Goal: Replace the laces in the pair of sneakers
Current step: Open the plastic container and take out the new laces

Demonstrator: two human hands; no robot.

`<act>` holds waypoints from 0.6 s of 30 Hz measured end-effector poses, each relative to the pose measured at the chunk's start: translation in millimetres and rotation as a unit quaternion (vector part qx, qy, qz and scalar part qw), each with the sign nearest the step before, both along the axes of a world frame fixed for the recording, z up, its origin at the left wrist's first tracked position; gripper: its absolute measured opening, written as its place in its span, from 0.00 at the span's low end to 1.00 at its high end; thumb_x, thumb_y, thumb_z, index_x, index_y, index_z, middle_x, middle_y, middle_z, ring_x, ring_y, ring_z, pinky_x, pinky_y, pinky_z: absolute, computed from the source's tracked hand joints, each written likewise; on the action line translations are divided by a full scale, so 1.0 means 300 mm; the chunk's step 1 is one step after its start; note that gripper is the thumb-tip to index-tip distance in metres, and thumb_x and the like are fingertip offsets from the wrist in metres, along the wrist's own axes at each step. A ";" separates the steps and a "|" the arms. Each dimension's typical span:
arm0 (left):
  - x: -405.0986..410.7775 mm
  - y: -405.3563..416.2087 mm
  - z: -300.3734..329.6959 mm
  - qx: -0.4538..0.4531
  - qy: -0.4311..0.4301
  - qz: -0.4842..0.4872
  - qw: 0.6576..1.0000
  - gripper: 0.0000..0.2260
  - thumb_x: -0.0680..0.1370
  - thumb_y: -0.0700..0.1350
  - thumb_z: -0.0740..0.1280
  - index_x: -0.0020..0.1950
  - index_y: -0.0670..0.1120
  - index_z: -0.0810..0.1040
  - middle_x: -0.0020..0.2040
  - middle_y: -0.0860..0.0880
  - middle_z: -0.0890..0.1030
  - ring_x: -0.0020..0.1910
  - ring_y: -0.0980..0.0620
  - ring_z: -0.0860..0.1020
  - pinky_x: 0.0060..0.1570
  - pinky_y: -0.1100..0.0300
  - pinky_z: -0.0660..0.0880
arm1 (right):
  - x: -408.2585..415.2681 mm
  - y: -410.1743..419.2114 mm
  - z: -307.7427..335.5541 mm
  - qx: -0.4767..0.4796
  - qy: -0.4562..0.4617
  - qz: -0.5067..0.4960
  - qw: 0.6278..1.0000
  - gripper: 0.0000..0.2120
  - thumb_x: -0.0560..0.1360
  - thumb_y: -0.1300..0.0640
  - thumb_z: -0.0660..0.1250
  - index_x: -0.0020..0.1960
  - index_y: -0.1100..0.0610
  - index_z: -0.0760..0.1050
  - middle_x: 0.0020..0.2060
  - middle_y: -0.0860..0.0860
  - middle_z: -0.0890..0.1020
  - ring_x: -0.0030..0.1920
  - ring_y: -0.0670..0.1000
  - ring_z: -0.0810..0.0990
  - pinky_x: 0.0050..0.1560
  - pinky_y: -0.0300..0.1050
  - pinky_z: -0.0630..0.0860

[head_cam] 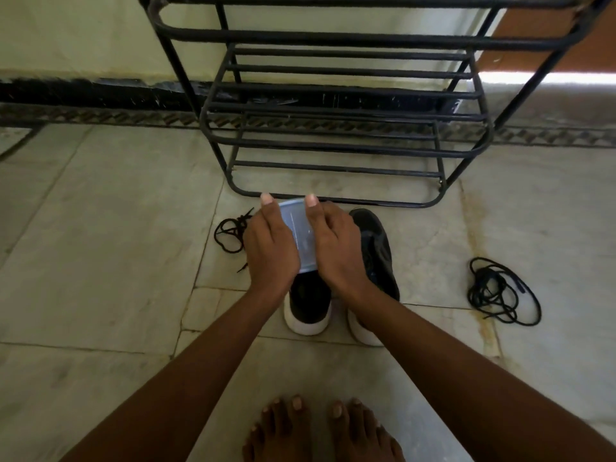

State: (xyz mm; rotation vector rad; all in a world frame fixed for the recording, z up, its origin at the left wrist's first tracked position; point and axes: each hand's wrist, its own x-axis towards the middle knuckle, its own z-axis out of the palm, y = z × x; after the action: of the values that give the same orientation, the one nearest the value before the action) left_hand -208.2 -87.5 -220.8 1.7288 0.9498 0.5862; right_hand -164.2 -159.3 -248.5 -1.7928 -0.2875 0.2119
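Note:
Two black sneakers with white soles stand side by side on the floor: the left sneaker (308, 305) and the right sneaker (376, 248). Above them I hold a small clear bluish packet (298, 233) between both hands. My left hand (270, 245) grips its left edge, thumb up at the top. My right hand (335, 243) grips its right edge the same way. The packet's contents cannot be made out. One loose black lace (230, 233) lies left of the shoes, another black lace (500, 291) lies coiled at the right.
A black metal shoe rack (336, 145) stands against the wall just beyond the shoes. My bare feet (320, 431) are on the tiled floor (110, 248) at the bottom of the view. A dark skirting strip runs along the wall.

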 end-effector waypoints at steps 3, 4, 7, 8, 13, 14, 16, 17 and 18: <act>0.116 -0.015 0.047 -0.092 -0.009 -0.031 0.995 0.14 0.87 0.58 0.51 0.48 0.54 0.69 0.48 0.55 0.73 0.48 0.56 0.74 0.50 0.60 0.71 | 0.070 -0.118 0.021 0.055 0.027 0.033 0.998 0.13 0.79 0.48 0.70 0.52 0.59 0.80 0.44 0.52 0.85 0.45 0.50 0.85 0.46 0.55 0.83; 0.154 -0.015 0.058 -0.123 -0.020 -0.053 0.991 0.13 0.86 0.58 0.52 0.48 0.55 0.69 0.48 0.56 0.73 0.47 0.56 0.74 0.47 0.61 0.72 | 0.095 -0.151 0.034 0.070 0.029 0.030 0.997 0.12 0.78 0.51 0.72 0.54 0.59 0.81 0.45 0.53 0.86 0.46 0.51 0.86 0.46 0.55 0.84; 0.254 -0.048 0.080 -0.154 -0.052 -0.150 0.975 0.10 0.85 0.57 0.58 0.54 0.52 0.71 0.50 0.52 0.77 0.50 0.51 0.78 0.49 0.55 0.78 | 0.182 -0.225 0.083 0.103 0.003 -0.053 0.993 0.12 0.75 0.55 0.76 0.55 0.60 0.82 0.44 0.55 0.87 0.44 0.51 0.87 0.42 0.49 0.84; 0.280 -0.064 0.086 -0.153 -0.068 -0.184 0.969 0.07 0.84 0.54 0.63 0.58 0.51 0.71 0.53 0.50 0.78 0.52 0.50 0.80 0.51 0.51 0.80 | 0.219 -0.245 0.101 0.105 -0.007 -0.094 0.990 0.13 0.75 0.54 0.76 0.55 0.59 0.81 0.43 0.55 0.86 0.43 0.51 0.87 0.40 0.50 0.84; 0.432 -0.136 0.073 0.033 -0.103 -0.365 0.925 0.28 0.74 0.42 0.78 0.69 0.52 0.70 0.67 0.51 0.73 0.63 0.51 0.78 0.53 0.54 0.83 | 0.423 -0.343 0.167 0.028 -0.075 -0.212 0.974 0.16 0.73 0.46 0.77 0.53 0.57 0.82 0.42 0.51 0.86 0.40 0.46 0.86 0.34 0.48 0.84; 0.469 -0.146 0.068 0.067 -0.092 -0.377 0.919 0.29 0.73 0.42 0.79 0.70 0.51 0.71 0.68 0.50 0.72 0.65 0.50 0.77 0.54 0.53 0.83 | 0.462 -0.356 0.169 0.001 -0.090 -0.226 0.970 0.17 0.73 0.45 0.76 0.53 0.57 0.84 0.42 0.49 0.86 0.41 0.45 0.85 0.37 0.49 0.84; 0.555 -0.168 0.064 0.085 -0.087 -0.377 0.918 0.30 0.71 0.41 0.80 0.70 0.47 0.73 0.68 0.47 0.73 0.64 0.49 0.77 0.54 0.51 0.83 | 0.539 -0.391 0.180 -0.027 -0.104 -0.237 0.966 0.16 0.73 0.45 0.75 0.53 0.57 0.85 0.42 0.48 0.85 0.42 0.44 0.85 0.43 0.52 0.85; 0.593 -0.178 0.068 0.092 -0.087 -0.372 0.920 0.30 0.71 0.42 0.81 0.71 0.46 0.73 0.66 0.46 0.75 0.62 0.49 0.79 0.52 0.53 0.83 | 0.577 -0.408 0.180 -0.019 -0.099 -0.228 0.968 0.15 0.74 0.48 0.74 0.54 0.58 0.85 0.43 0.49 0.86 0.43 0.45 0.85 0.44 0.53 0.85; 0.623 -0.179 0.074 0.106 -0.085 -0.368 0.920 0.31 0.71 0.43 0.81 0.71 0.45 0.73 0.65 0.46 0.76 0.60 0.50 0.80 0.51 0.57 0.83 | 0.605 -0.417 0.179 -0.002 -0.090 -0.209 0.974 0.15 0.74 0.51 0.73 0.56 0.59 0.84 0.44 0.51 0.86 0.44 0.47 0.86 0.46 0.53 0.85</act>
State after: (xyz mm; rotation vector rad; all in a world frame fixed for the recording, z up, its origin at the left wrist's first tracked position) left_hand -21.2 -141.2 -198.7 2.0174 0.0691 0.3291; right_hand 17.3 -284.3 -194.7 -1.8358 -0.0325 -0.2491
